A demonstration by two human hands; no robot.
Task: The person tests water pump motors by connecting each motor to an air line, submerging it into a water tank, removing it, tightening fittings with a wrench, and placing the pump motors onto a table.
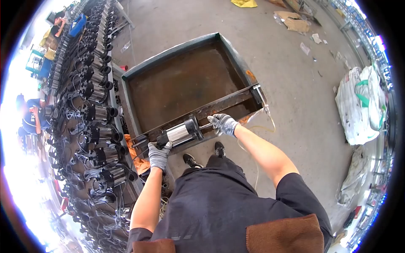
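Note:
A silver and black cylindrical pump (178,133) lies across a bar at the near side of a metal tank (168,53). My gloved left hand (158,156) is closed at its black left end, with a dark cable beside it; part of the grip is hidden. At the other end, my gloved right hand (223,123) has its fingers wrapped round a short metal rod (206,126) that meets the pump's black flange. Brownish water or a stained floor shows inside the tank; I cannot tell which.
Rows of similar pumps (96,113) with coiled cables line the left. A thin hose (273,122) hangs from a fitting at the tank's right corner. White sacks (360,105) and cardboard (295,23) lie right. Another person (31,118) is at far left.

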